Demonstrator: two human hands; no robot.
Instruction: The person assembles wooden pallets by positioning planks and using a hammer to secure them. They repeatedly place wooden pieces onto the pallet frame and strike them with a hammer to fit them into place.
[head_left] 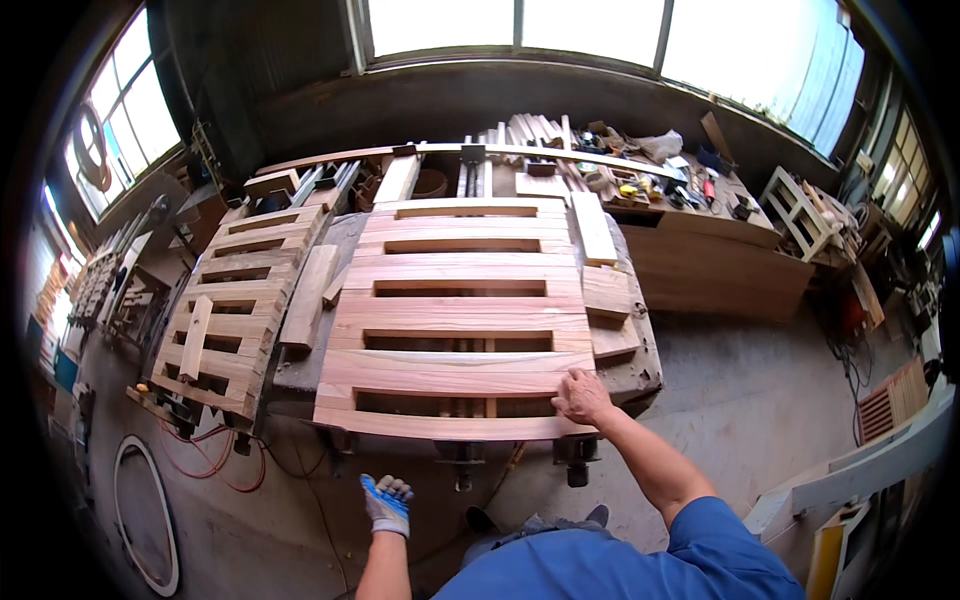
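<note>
A pale pinkish wooden slatted panel [455, 366], with several long slots, lies on the bench before me. My right hand [583, 398] is bare and closed at the panel's near right corner, fingers bent against the wood beside the end of the nearest slot. Its fingertips are partly hidden. Below the panel's near edge, at the left, my left hand [388, 503] wears a grey and blue glove. Its fingers are apart, and it touches nothing. Metal clamp ends [577, 462] stick out beneath the panel's near edge.
Another slatted panel [225, 300] lies at the left with a loose wood piece [196, 338] across it. Wood offcuts [607, 291] flank the middle panel. A long bar [560, 153] spans the back. Tools clutter the far right workbench [715, 262]. A red hose [215, 465] trails along the floor.
</note>
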